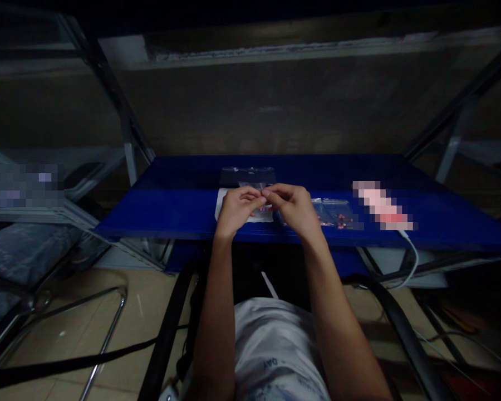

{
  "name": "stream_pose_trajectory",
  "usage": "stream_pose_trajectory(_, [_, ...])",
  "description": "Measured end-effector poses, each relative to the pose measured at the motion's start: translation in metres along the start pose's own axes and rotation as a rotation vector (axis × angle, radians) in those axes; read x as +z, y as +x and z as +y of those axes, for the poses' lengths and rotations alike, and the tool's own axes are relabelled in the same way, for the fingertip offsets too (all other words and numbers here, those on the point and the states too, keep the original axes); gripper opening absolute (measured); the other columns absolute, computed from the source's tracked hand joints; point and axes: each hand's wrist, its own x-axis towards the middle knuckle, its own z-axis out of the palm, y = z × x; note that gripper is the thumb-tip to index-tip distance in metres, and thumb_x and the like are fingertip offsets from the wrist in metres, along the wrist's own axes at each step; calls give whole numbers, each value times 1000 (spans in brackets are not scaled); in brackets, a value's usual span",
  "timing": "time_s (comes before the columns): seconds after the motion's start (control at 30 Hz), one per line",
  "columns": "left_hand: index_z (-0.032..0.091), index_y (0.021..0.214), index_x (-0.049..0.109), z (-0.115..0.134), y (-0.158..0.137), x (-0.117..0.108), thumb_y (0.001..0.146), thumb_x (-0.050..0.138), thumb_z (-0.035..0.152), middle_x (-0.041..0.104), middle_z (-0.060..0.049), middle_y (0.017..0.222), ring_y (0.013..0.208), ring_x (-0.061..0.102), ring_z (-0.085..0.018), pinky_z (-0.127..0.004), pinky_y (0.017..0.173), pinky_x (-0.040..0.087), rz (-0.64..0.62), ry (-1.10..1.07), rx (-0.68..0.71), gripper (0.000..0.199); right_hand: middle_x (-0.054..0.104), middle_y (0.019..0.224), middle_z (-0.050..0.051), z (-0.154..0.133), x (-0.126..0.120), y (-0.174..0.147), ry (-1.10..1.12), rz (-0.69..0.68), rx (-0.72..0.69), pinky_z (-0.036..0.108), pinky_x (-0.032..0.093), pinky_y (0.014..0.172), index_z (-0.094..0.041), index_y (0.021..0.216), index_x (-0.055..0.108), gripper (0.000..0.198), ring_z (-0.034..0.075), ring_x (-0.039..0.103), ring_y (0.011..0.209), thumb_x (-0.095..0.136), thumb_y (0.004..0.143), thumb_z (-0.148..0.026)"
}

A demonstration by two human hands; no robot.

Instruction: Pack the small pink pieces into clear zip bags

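Note:
My left hand (240, 206) and my right hand (290, 201) meet over the blue table, fingertips pinched close together. Between them is a small clear plastic bag (250, 185), gripped by the fingers of both hands; its lower part is hidden. Beneath my left hand lies a white sheet (220, 207), partly covered. A larger clear plastic bag (234, 175) lies flat just beyond the fingers. Beside my right hand rests a clear bag with small reddish pieces (332, 214), partly behind the wrist.
A blurred-out pink object (379, 203) with a white cable (415, 256) lies at the right of the blue table (183, 195). The cable hangs over the front edge. Metal struts (129, 147) rise on both sides. Black chair armrests (167, 328) flank my forearms.

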Motion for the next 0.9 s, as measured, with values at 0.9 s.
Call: stream_pose_trajectory(0.9, [21,82,65,9,-1,10,92,62,17,68,-4,80,74,63,-17,-29,75,50,373,653,349,12,72,79,10,-17,16,-8,-715,175,-188,32,40,70,-19,93,66,18,27,69,76,51,99,-27])
